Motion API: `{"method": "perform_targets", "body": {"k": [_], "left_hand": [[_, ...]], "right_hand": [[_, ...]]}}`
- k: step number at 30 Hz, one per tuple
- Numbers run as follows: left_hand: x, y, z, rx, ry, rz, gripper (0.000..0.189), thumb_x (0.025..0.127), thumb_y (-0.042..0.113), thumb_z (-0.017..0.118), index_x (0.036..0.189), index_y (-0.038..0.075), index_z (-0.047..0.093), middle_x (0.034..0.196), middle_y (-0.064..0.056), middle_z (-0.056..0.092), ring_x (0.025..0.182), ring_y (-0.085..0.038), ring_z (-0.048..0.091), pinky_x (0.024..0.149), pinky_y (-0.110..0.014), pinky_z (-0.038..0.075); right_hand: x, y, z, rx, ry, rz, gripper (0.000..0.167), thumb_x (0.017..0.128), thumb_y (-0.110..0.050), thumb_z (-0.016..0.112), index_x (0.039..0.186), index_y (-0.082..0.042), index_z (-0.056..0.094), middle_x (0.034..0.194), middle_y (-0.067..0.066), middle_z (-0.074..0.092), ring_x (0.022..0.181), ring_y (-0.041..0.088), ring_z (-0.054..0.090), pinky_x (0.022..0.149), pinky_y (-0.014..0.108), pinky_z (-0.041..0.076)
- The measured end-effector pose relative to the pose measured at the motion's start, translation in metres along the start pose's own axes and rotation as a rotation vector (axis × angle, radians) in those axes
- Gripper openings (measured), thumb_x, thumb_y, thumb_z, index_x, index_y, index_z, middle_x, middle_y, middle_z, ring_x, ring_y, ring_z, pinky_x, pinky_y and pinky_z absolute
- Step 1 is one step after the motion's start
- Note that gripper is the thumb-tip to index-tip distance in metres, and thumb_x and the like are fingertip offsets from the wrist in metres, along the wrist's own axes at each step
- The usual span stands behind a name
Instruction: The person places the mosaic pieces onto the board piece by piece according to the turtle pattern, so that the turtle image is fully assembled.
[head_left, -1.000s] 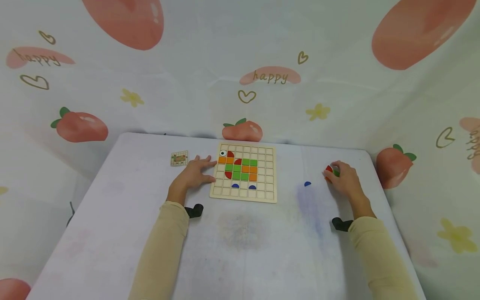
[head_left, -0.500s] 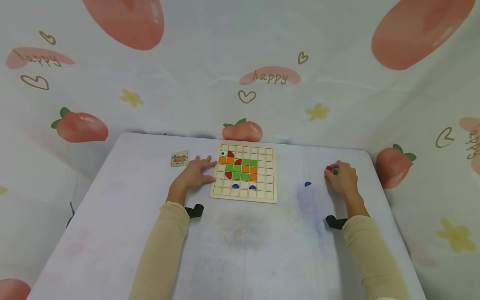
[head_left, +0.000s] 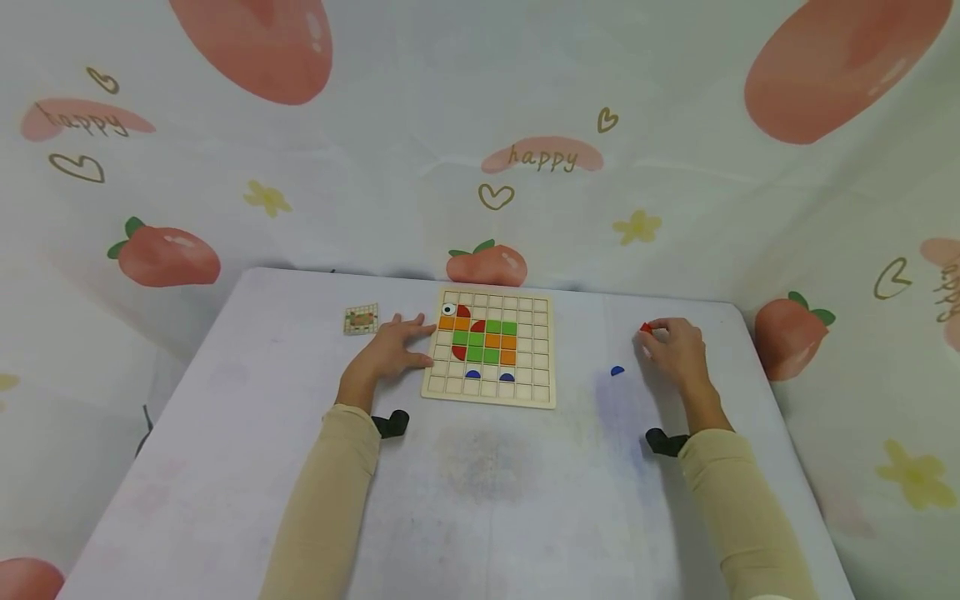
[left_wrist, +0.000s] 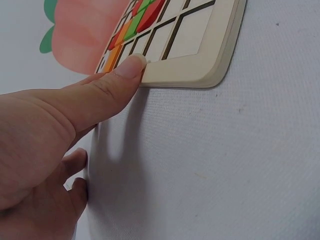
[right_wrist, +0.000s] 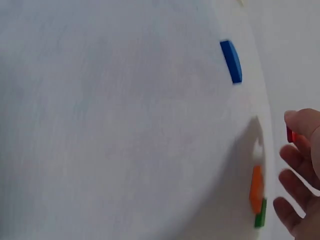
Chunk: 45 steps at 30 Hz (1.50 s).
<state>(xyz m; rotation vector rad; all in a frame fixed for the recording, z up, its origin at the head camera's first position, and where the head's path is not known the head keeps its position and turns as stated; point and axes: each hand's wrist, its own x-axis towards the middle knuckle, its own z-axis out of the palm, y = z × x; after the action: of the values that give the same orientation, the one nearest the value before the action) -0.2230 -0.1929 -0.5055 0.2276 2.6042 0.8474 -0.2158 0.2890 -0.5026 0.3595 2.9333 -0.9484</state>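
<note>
Between thumb and finger, my right hand (head_left: 678, 350) pinches a small red piece (head_left: 646, 328), raised off the table in the right wrist view. Below that hand lie an orange piece (right_wrist: 257, 190) and a green piece (right_wrist: 260, 214), both hidden in the head view. A blue half-round piece (head_left: 617, 371) rests to the hand's left. My left hand (head_left: 384, 350) has its fingers spread, and its thumb touches the left edge of a wooden grid board (head_left: 491, 403). Green, orange, red and blue pieces and an eye tile (head_left: 448, 309) sit in the board's cells.
A small picture card (head_left: 362, 319) lies left of the board. The white-covered table (head_left: 480, 533) meets a fruit-print cloth (head_left: 390, 183) at its back and sides. A dark wrist mount (head_left: 392, 424) sticks out by the left sleeve, another (head_left: 666, 442) by the right.
My right hand has pinched the red piece and moved it slightly left and away from me, off the other pieces. My left hand stays at the board's edge.
</note>
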Motion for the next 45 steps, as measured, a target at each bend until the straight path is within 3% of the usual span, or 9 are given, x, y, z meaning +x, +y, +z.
{"method": "perform_targets", "body": {"k": [6, 16, 28, 41, 45], "left_hand": [[0.000, 0.002, -0.001, 0.016, 0.001, 0.011, 0.074, 0.088, 0.029, 0.080, 0.154, 0.023, 0.047, 0.170, -0.004, 0.027, 0.160, -0.043, 0.001, 0.127, -0.065, 0.012], [-0.002, 0.004, -0.002, 0.012, -0.007, -0.001, 0.074, 0.089, 0.029, 0.080, 0.154, 0.022, 0.046, 0.170, -0.003, 0.026, 0.161, -0.040, 0.000, 0.128, -0.064, 0.011], [-0.001, 0.002, -0.001, 0.003, -0.001, 0.015, 0.074, 0.088, 0.027, 0.081, 0.154, 0.021, 0.047, 0.170, -0.006, 0.027, 0.160, -0.042, 0.001, 0.127, -0.064, 0.011], [0.002, -0.001, -0.001, 0.022, -0.006, 0.002, 0.075, 0.088, 0.030, 0.080, 0.154, 0.023, 0.046, 0.170, -0.004, 0.025, 0.161, -0.041, 0.001, 0.128, -0.064, 0.011], [0.001, 0.001, -0.002, 0.036, -0.005, 0.012, 0.075, 0.088, 0.031, 0.080, 0.155, 0.022, 0.046, 0.170, -0.005, 0.026, 0.160, -0.044, 0.003, 0.127, -0.065, 0.012]], "right_hand": [[0.000, -0.021, 0.009, 0.065, -0.053, -0.076, 0.040, 0.103, -0.030, 0.060, 0.130, -0.001, 0.059, 0.126, 0.022, 0.064, 0.118, 0.039, 0.058, 0.101, 0.052, 0.053], [0.001, -0.052, 0.031, 0.040, -0.073, -0.192, 0.044, 0.102, -0.029, 0.062, 0.139, -0.006, 0.059, 0.130, 0.020, 0.067, 0.124, 0.038, 0.059, 0.106, 0.054, 0.050], [-0.003, -0.087, 0.062, 0.119, -0.080, -0.353, 0.038, 0.097, -0.023, 0.070, 0.128, -0.003, 0.066, 0.118, 0.017, 0.069, 0.111, 0.034, 0.065, 0.097, 0.050, 0.054], [-0.006, -0.115, 0.097, 0.219, -0.193, -0.341, 0.038, 0.095, -0.024, 0.073, 0.127, -0.004, 0.067, 0.118, 0.014, 0.066, 0.107, 0.030, 0.063, 0.096, 0.044, 0.056], [-0.004, -0.115, 0.104, 0.183, -0.199, -0.370, 0.035, 0.094, -0.026, 0.075, 0.122, -0.005, 0.071, 0.113, 0.014, 0.066, 0.103, 0.028, 0.062, 0.094, 0.041, 0.055]]}}
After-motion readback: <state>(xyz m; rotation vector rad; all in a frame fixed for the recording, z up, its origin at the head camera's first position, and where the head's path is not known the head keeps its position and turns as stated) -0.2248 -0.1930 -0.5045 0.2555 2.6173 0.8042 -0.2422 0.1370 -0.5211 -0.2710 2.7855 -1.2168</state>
